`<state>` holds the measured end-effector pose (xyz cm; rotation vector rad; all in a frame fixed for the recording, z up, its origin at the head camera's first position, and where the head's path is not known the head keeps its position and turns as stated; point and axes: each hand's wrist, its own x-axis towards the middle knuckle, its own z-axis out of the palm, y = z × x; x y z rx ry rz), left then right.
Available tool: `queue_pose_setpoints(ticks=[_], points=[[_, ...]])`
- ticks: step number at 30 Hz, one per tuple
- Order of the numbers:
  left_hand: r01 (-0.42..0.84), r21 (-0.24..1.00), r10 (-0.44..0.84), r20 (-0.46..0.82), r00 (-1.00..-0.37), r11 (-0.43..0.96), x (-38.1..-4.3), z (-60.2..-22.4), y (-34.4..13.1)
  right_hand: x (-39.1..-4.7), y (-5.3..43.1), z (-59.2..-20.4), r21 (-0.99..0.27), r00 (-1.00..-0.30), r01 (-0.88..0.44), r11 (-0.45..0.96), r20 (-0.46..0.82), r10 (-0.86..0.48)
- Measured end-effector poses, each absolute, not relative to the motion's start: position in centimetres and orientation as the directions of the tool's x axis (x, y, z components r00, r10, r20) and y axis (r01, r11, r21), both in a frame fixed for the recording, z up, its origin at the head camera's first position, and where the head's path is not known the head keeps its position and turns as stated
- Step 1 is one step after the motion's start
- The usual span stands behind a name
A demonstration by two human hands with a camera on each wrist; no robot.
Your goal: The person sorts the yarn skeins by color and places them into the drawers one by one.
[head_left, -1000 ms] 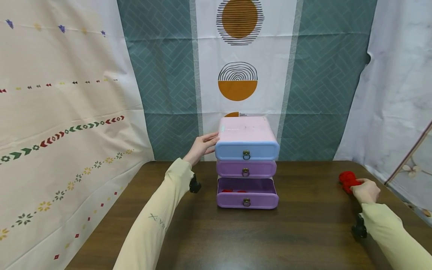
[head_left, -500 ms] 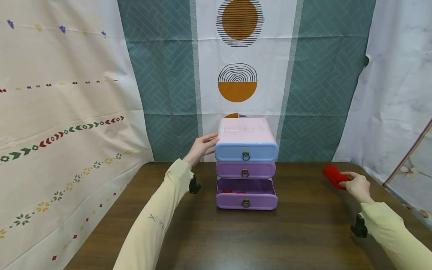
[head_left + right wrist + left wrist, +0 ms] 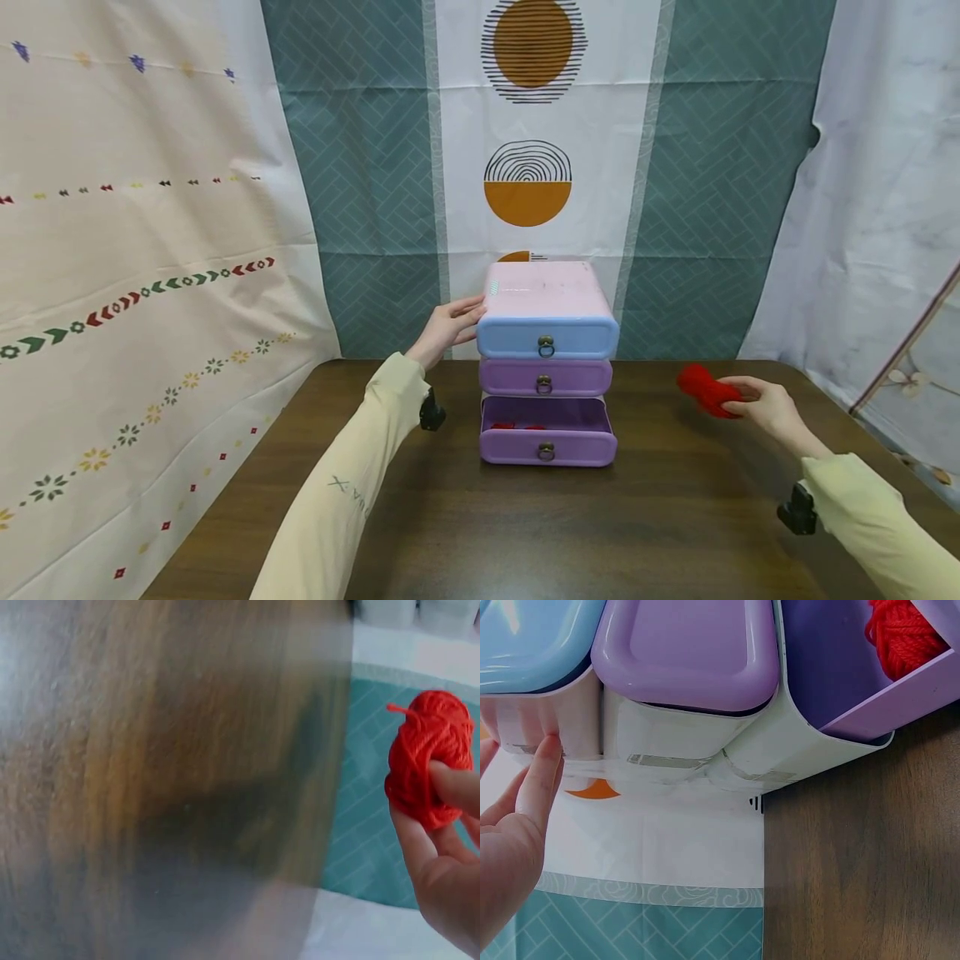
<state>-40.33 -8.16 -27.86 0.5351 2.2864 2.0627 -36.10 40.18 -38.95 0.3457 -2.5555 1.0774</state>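
Observation:
A small three-tier drawer cabinet (image 3: 546, 288) stands at the back middle of the table, with a pink top, a blue top drawer (image 3: 517, 337) and a purple middle drawer (image 3: 510, 377), both pushed in. Its purple bottom drawer (image 3: 513, 447) is pulled out, and red yarn (image 3: 904, 641) lies inside. My left hand (image 3: 444, 330) rests its straight fingers against the cabinet's upper left side. On the right, my right hand (image 3: 772, 410) pinches a skein of red yarn (image 3: 429, 742) between thumb and fingers, raised over the table.
The brown wooden table (image 3: 570, 533) reaches back to a teal and white curtain (image 3: 705, 208). Patterned cloth (image 3: 150, 333) hangs along the left side, and a pale curtain (image 3: 892, 217) along the right.
My right hand has moved left with the red yarn, from near the table's right edge toward the cabinet. My left hand stays against the cabinet.

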Motion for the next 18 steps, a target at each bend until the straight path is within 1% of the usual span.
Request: queue_pose_setpoints(ticks=[9,18], points=[[0.239,0.968,0.259,0.213,-0.942,0.074,-40.3,-27.8,-8.2,-35.5,38.0,-37.4,-0.643,-0.887,-0.449,0.620,0.404,-0.224],[0.241,0.967,0.256,0.214,-0.943,0.081,-40.2,-27.9,-8.1,-35.1,35.9,-36.5,-0.712,-0.855,-0.517,0.474,0.400,-0.331]])
